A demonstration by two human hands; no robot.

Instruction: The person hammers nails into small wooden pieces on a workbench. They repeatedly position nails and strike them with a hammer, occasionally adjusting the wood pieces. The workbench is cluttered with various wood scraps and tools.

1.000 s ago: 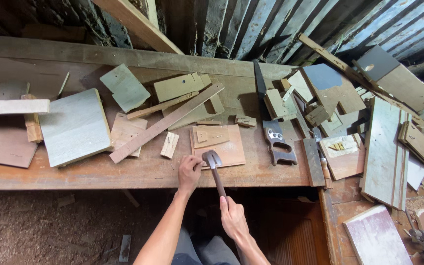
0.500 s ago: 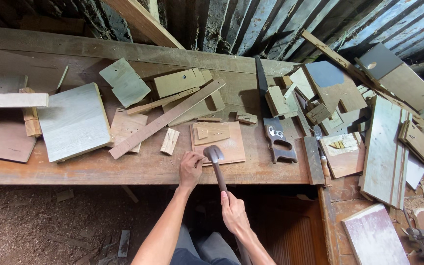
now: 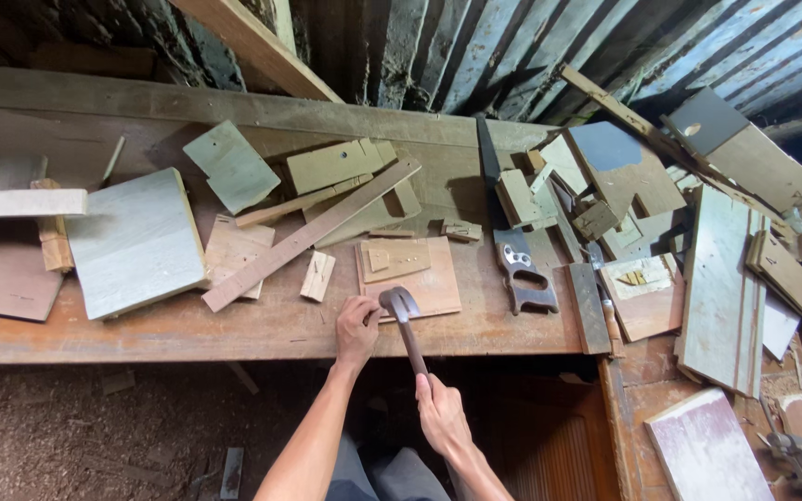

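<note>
- Far left of the worktop (image 3: 234,334): a dark brown sheet (image 3: 2,274) lies flat at the near edge, with a pale block (image 3: 30,202) just above it.
- Next to these, a grey-green panel (image 3: 136,243) lies flat; a smaller green square (image 3: 232,167) sits behind it, tilted.
- A long wooden strip (image 3: 313,234) runs diagonally from the near left up toward the back right, resting across other offcuts.
- Left forearm reaches up from the lower centre; the left hand (image 3: 356,329) rests on the worktop's near edge, fingers curled, fingertips pinching at something too small to make out, beside the near-left corner of the small brown board (image 3: 410,274).
- The small brown board lies flat near the worktop's front edge, with thinner pale pieces lying on it.
- Right forearm comes up from the bottom centre; the right hand (image 3: 440,416) is clenched round the lower handle of the hammer (image 3: 404,320), below the worktop edge.
- Hammer head sits over the near edge of the small brown board, just right of the left hand's fingertips; contact with the board cannot be told.
- Right of the board, a handsaw (image 3: 512,250) lies lengthwise, handle toward the person.
- Further right, a heap of offcuts (image 3: 624,195) and a long grey plank (image 3: 721,278) crowd the worktop.
</note>
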